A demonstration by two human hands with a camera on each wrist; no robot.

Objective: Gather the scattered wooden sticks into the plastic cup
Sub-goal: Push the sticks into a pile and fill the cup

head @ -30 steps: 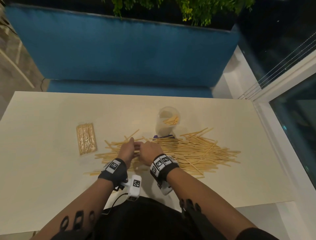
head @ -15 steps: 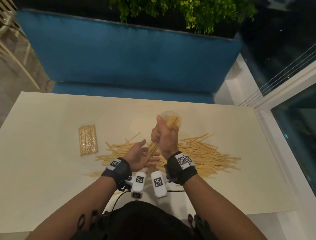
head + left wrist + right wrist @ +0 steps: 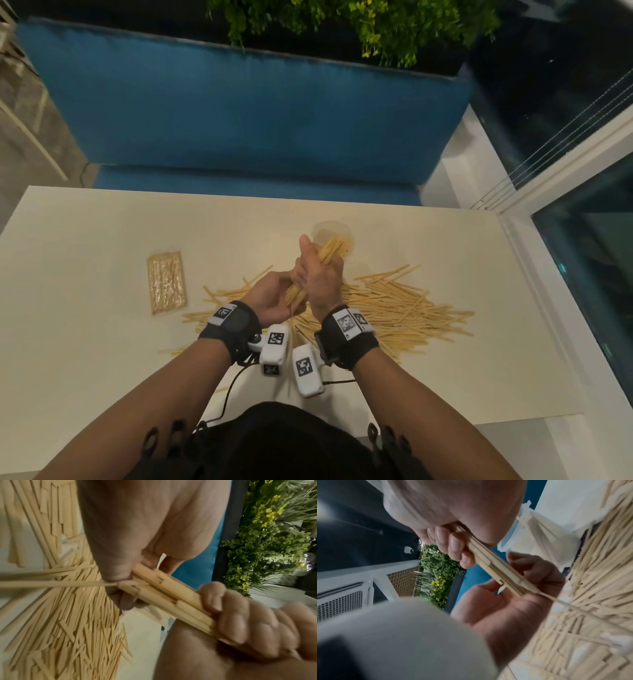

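Half a second ago my left hand (image 3: 270, 301) hung open beside the raised bundle of sticks (image 3: 310, 274); now it cups the bundle's lower end, squaring the tips. A second ago both hands lay flat on the pile. So one handful is gathered and lifted, and I judge the drop into the plastic cup (image 3: 334, 240) to be the next step.

Right hand (image 3: 320, 274): fingers (image 3: 452, 543) curled tight round the upper half of the bundle, thumb up — a full fist grip, no gap showing. The bundle tilts, its top end pointing toward the cup's mouth.

Left hand: fingers (image 3: 240, 615) bent round the lower ends of the sticks, palm beneath them. One thin stick (image 3: 51, 584) pokes out sideways from the bundle — it may slip free.

The cup stands upright on the white table (image 3: 102, 342) just beyond my right fist, already holding a few sticks. The scattered pile (image 3: 404, 308) lies beneath and to the right of my hands; most of the task remains. A wrapped packet of sticks (image 3: 166, 282) lies apart to the left.
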